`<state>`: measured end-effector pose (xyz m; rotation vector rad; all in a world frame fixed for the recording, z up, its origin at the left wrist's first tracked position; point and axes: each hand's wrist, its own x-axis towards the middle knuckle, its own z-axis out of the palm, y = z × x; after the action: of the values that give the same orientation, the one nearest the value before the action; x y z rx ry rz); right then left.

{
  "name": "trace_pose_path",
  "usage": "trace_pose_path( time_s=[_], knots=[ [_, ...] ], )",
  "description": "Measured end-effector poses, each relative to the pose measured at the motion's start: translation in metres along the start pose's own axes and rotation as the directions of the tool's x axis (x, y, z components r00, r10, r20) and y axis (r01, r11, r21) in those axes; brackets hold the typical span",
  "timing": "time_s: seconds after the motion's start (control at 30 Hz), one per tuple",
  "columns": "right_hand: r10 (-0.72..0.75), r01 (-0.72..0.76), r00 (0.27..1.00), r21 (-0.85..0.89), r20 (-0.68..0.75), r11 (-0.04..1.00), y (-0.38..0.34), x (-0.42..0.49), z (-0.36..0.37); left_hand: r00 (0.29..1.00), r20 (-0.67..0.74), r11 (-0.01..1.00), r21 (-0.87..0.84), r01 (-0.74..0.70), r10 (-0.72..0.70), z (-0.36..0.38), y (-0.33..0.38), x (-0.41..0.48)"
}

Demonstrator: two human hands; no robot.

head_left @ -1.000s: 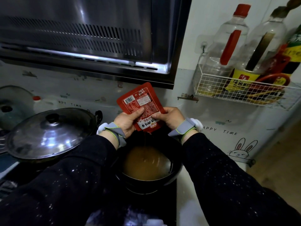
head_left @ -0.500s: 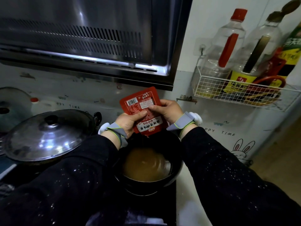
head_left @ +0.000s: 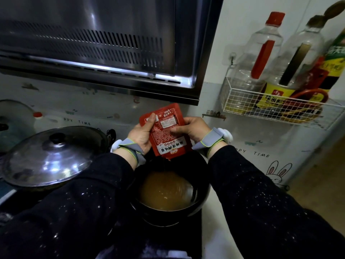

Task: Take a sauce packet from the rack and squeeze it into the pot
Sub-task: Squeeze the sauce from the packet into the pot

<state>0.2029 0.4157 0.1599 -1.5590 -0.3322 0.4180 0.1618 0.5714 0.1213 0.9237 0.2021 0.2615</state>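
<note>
— Where is the packet (head_left: 166, 130) held?
— Upright above the pot (head_left: 170, 206), gripped at both sides: left hand (head_left: 142, 132) thumb up its edge, right hand (head_left: 191, 128) fingers (head_left: 175, 130) pinched on its face.

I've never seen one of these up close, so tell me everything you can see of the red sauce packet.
The sauce packet is a flat, glossy red pouch, plastic by its look, with white printed text and a label panel. It is held upright, tilted a little, opened bottom edge over the black pot of brown liquid. The left hand pinches its left edge, the right hand its right side. A thin strand seems to drip from its lower end.
</note>
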Motion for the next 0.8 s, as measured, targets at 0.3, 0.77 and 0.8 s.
trace_pose_path(
  time_s=[0.3,0.77,0.8],
  knots=[
    [-0.031,0.025,0.995,-0.062,-0.091,0.998,0.0078,0.0036,-0.0018,0.995,0.102,0.959,0.284,-0.011,-0.019,-0.0083,-0.0051,0.0041],
    [-0.045,0.037,0.996,-0.096,-0.079,0.995,0.0037,0.0053,-0.0022,0.996,0.088,0.977,0.21,-0.029,0.011,-0.0013,-0.0006,0.0019],
    [-0.04,0.033,0.996,-0.086,-0.078,0.996,0.0034,0.0045,-0.0019,0.996,0.091,0.979,0.201,-0.026,0.008,-0.0006,0.0,0.0015]
  ],
)
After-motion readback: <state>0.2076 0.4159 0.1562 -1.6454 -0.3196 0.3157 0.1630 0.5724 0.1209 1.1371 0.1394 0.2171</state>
